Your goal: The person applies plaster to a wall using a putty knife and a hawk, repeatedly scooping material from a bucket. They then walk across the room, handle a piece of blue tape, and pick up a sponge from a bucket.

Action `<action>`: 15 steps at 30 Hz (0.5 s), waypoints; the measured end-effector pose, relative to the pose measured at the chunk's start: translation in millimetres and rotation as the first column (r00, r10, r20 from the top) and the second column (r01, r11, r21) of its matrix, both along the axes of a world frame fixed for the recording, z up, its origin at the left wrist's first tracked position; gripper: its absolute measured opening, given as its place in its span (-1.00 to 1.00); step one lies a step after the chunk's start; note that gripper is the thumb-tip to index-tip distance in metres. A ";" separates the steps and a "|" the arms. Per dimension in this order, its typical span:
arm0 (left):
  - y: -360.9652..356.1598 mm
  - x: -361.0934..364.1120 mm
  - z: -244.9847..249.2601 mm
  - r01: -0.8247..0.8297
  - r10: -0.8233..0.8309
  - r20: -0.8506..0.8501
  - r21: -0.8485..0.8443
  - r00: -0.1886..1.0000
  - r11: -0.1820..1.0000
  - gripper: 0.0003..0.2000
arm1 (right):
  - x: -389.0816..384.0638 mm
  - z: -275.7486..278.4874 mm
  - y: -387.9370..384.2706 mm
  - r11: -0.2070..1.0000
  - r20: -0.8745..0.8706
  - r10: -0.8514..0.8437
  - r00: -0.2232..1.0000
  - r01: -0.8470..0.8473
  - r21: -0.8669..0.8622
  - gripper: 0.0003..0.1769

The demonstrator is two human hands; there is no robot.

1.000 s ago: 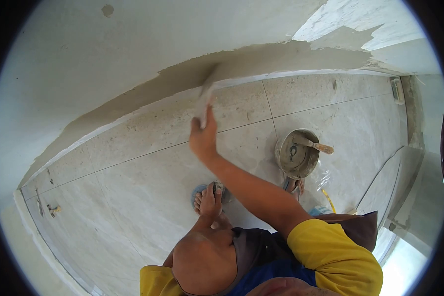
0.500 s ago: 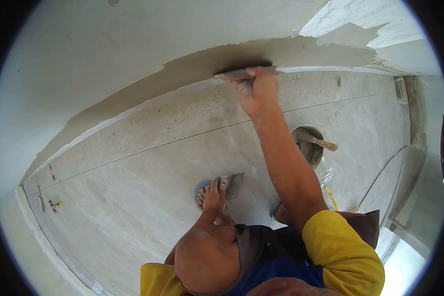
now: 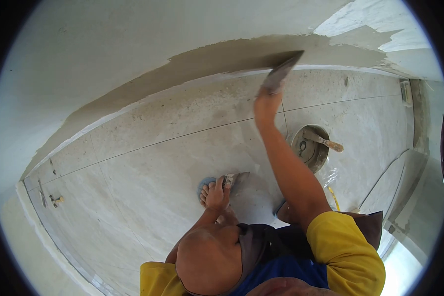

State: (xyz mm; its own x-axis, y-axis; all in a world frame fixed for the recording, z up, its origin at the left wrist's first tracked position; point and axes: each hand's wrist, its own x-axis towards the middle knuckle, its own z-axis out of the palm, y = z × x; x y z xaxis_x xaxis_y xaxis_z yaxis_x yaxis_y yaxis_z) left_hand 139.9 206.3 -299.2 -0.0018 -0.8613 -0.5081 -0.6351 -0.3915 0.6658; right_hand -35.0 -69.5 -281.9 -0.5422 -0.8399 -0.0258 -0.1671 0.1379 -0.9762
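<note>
My right hand (image 3: 266, 107), at the end of the outstretched arm, grips a trowel (image 3: 282, 75). The trowel's metal blade is tilted up and to the right, its far tip overlapping the damp grey-brown plaster band (image 3: 217, 59) low on the wall. Down by my foot, my left hand (image 3: 216, 195) is closed round a putty knife (image 3: 239, 180), whose wide blade points right. The foot, in a blue sandal (image 3: 205, 183), is partly hidden behind that hand.
Right of my forearm, a round bucket (image 3: 296, 148) stands on the tiled floor (image 3: 148, 197) with another putty knife (image 3: 334, 146) across it. A yellow strip (image 3: 334, 197) lies nearer me. Small tools (image 3: 56, 201) lie at far left. A pale strip lines the wall's foot.
My right hand has moved right and slightly toward me, and the trowel has turned from lying along the wall to pointing up and right. My left hand still holds the putty knife.
</note>
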 end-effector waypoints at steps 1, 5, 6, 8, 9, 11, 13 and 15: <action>-1.3 -0.5 2.3 0.016 -0.016 0.026 -0.022 1.000 1.000 -0.54 | 31.8 5.2 2.8 0.998 -0.048 -0.044 0.998 0.042 -0.046 -0.50; 1.3 -1.0 0.2 0.083 -0.082 0.145 0.000 0.986 0.997 -0.57 | 114.6 34.0 23.3 0.978 -0.087 0.206 0.975 -0.206 0.006 -0.16; 2.4 -0.3 -3.1 0.085 -0.084 0.146 -0.001 0.986 0.996 -0.57 | 132.5 37.2 26.9 0.966 -0.054 0.256 0.965 -0.257 -0.029 -0.13; 8.0 3.7 -14.8 0.131 -0.137 0.147 0.048 0.980 0.990 -0.53 | 164.8 46.4 34.6 0.931 -0.006 0.337 0.941 -0.334 -0.146 -0.10; 22.6 8.7 -41.5 0.132 -0.138 0.151 0.048 0.979 0.990 -0.53 | 179.1 53.0 38.1 0.905 0.007 0.371 0.929 -0.359 -0.227 -0.09; 57.3 18.1 -101.6 0.394 -0.332 0.218 -0.412 0.918 0.821 -0.54 | 208.5 62.4 45.8 0.892 0.091 0.415 0.905 -0.386 -0.234 -0.10; 54.9 16.4 -97.7 0.377 -0.326 0.195 -0.359 0.925 0.854 -0.55 | 214.3 67.2 59.0 0.878 0.169 0.456 0.874 -0.412 -0.243 -0.10; 50.2 13.7 -91.1 0.336 -0.306 0.152 -0.249 0.940 0.908 -0.55 | 209.6 71.3 76.6 0.758 0.037 0.625 0.780 -0.594 -0.268 -0.15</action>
